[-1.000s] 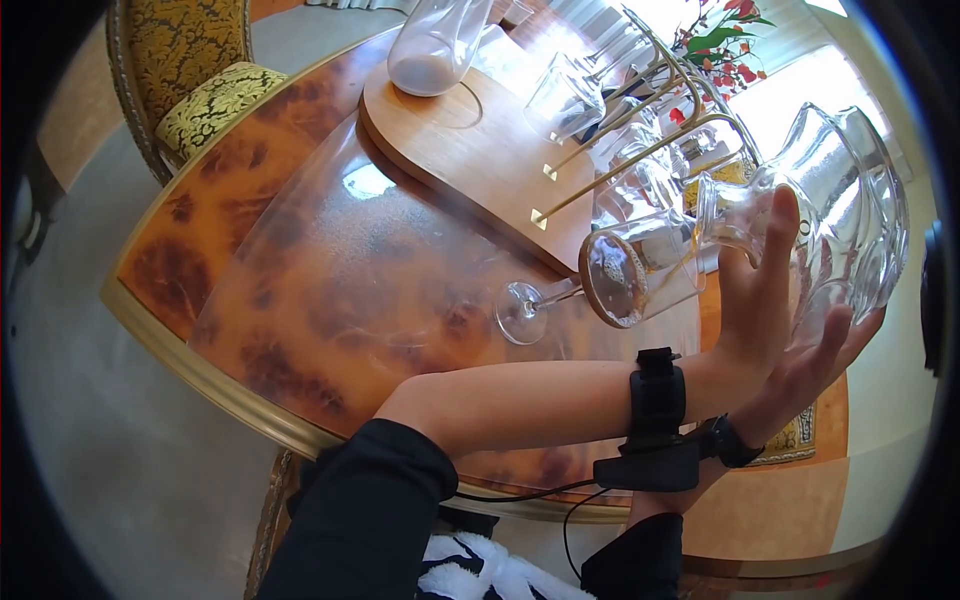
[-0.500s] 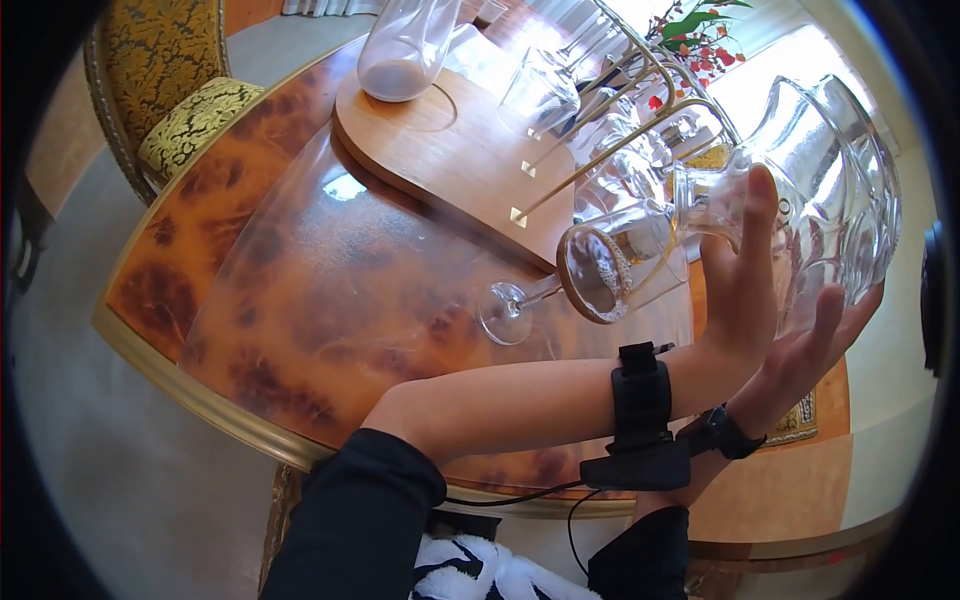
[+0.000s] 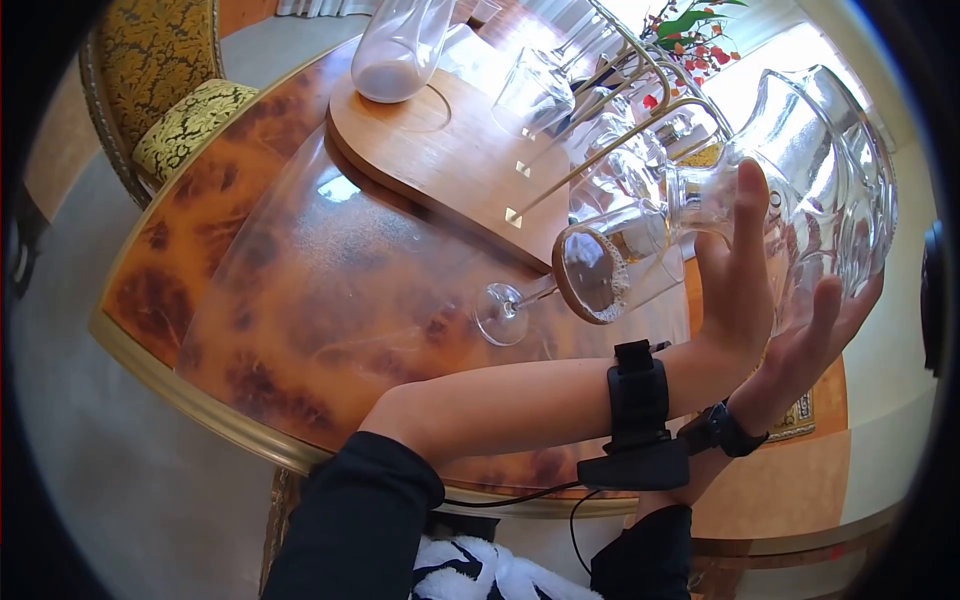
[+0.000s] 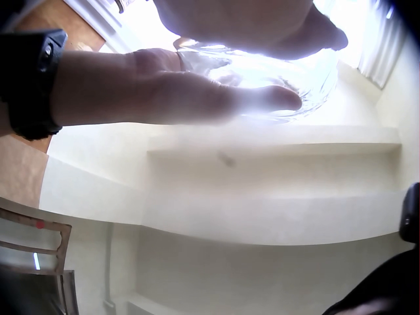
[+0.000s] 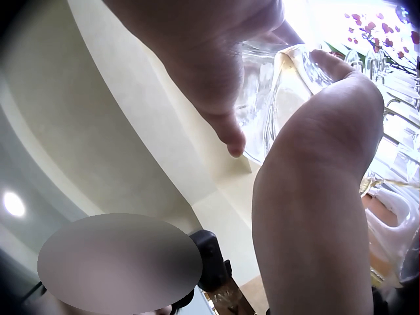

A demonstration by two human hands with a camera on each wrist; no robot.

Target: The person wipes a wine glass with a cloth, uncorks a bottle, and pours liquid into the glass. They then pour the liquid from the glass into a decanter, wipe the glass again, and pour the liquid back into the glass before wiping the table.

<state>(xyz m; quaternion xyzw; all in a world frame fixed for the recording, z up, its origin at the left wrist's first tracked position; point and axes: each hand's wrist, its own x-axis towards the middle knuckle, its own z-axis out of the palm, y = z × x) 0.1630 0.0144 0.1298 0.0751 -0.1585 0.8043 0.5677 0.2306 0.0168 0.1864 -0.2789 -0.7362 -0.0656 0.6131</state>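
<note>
A large clear glass decanter [image 3: 825,205] with a wavy body is upended in both hands, its neck [image 3: 690,195] over the open end of a clear drinking glass [image 3: 650,250]. Brownish-looking liquid with bubbles [image 3: 605,285] covers that glass's bottom. My left hand [image 3: 738,290] holds the decanter near its neck, thumb straight along the side. Farther out, my right hand [image 3: 820,345] supports the body, its other fingers partly hidden behind the glass. In the right wrist view the decanter [image 5: 259,92] sits between both hands. The left wrist view is washed out around the decanter.
A wooden board [image 3: 420,165] carries a carafe [image 3: 395,70] with some liquid and brass rods [image 3: 570,165] among several upside-down glasses. A stemmed glass foot [image 3: 500,313] stands on the marbled table [image 3: 270,300]. Red flowers are behind; a gold patterned chair [image 3: 160,70] is at left.
The scene has shifted slightly left in the head view. Bubbles in the drinking glass have gathered along its right side. Both hands keep their hold on the decanter.
</note>
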